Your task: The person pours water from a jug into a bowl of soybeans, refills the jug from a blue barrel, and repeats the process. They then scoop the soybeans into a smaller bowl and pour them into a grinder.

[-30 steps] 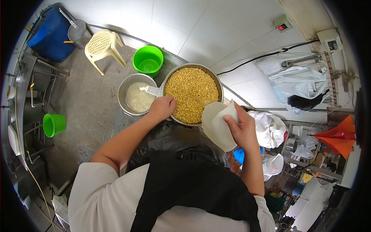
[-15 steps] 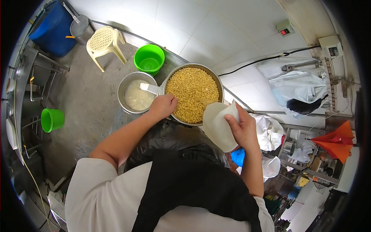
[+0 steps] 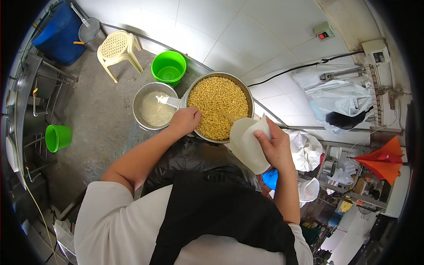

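A large metal pot (image 3: 249, 95) is nearly full of yellow beans or kernels (image 3: 218, 95). My left hand (image 3: 186, 120) is closed at the pot's left rim; whether it grips the rim is hard to see. In my right hand (image 3: 276, 143) is a white pitcher-like container (image 3: 249, 141), tilted over the pot's lower right edge, with a yellowish stream (image 3: 231, 116) at its mouth. Left of the pot, a smaller metal pot (image 3: 138, 110) holds a pale, cloudy content and a white-handled tool (image 3: 168, 100).
A green bucket (image 3: 169, 68) and a cream stool (image 3: 118, 46) stand behind on the floor. Another green bucket (image 3: 58, 138) is at left, by metal racks. Plastic bags (image 3: 338, 95) hang at right, above cluttered shelves. A tiled wall runs behind the pot.
The yellowish stream at the container's mouth looks a little larger, and a dip shows in the kernels. Both hands keep nearly the same places; the whole view has shifted slightly.
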Demonstrator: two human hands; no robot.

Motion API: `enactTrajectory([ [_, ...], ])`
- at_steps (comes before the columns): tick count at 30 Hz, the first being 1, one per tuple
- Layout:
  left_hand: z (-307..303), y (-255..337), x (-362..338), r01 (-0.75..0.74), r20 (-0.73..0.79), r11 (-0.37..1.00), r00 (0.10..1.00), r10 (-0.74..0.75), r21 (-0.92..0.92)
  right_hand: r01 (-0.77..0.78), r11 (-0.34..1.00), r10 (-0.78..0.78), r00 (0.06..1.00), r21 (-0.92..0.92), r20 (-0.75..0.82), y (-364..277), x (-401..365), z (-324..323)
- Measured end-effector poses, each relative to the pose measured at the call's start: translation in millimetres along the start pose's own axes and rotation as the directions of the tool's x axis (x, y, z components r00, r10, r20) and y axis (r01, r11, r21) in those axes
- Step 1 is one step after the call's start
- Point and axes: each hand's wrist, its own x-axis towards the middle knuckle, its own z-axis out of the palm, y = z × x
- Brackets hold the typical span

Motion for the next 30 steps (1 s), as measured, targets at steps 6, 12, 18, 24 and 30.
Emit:
enactTrajectory([
  [6, -2, 1, -1, 0.001, 0.017, 1.0, 1.0, -0.001, 0.012, -0.031, 0.999, 0.031, 0.999, -0.012, -0.014, -1, 0, 2],
  [12, 0, 1, 0, 0.001, 0.015, 1.0, 1.0, -0.002, 0.022, -0.048, 0.997, 0.048, 0.999, -0.06, -0.004, 5, 1, -1],
  [18, -3, 4, -1, 0.002, 0.016, 1.0, 1.0, -0.002, 0.019, -0.087, 0.994, 0.088, 0.996, -0.071, 0.011, -3, 1, -2],
  [24, -1, 0, -1, -0.016, 0.016, 1.0, 1.0, 0.016, 0.009, -0.036, 0.999, 0.038, 0.979, 0.012, -0.2, 16, -16, -1],
  [30, -2, -2, -1, -0.057, 0.015, 0.998, 0.998, 0.057, -0.004, -0.065, 0.929, 0.196, 0.923, 0.365, -0.332, 9, -34, 4],
])
